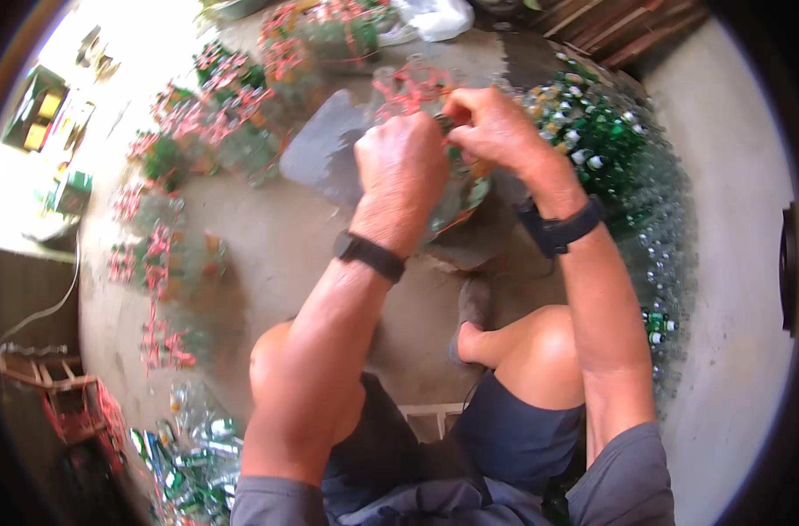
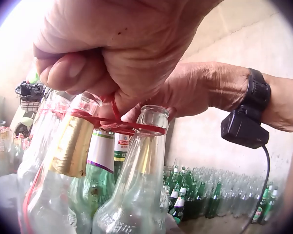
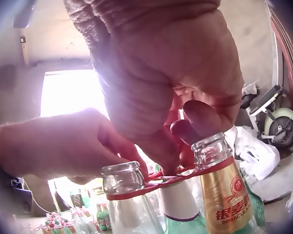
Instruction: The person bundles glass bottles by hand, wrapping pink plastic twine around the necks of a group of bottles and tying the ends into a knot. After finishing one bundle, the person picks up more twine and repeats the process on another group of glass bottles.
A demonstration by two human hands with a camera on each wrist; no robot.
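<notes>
Red cord (image 2: 129, 127) (image 3: 190, 171) loops round the necks of several upright glass bottles. One bottle is clear (image 2: 132, 200) (image 3: 136, 214), another has gold foil (image 2: 71, 146) (image 3: 227, 195), and a green one has a white neck label (image 2: 101, 151) (image 3: 179, 200). My left hand (image 1: 404, 162) (image 2: 132, 44) (image 3: 73, 141) is just above the necks, curled fingers gripping the cord. Beside it on the right, my right hand (image 1: 496, 131) (image 2: 200, 90) (image 3: 161, 73) pinches the cord between the necks. Both hands partly hide the cord where they hold it.
Bundles of bottles tied with red cord (image 1: 215, 123) stand at the left and far side. Loose green and clear bottles (image 1: 592, 131) line the right wall (image 1: 732, 175). More bottles (image 1: 198, 456) lie at lower left. A grey sheet (image 1: 325, 149) is beside the bundle.
</notes>
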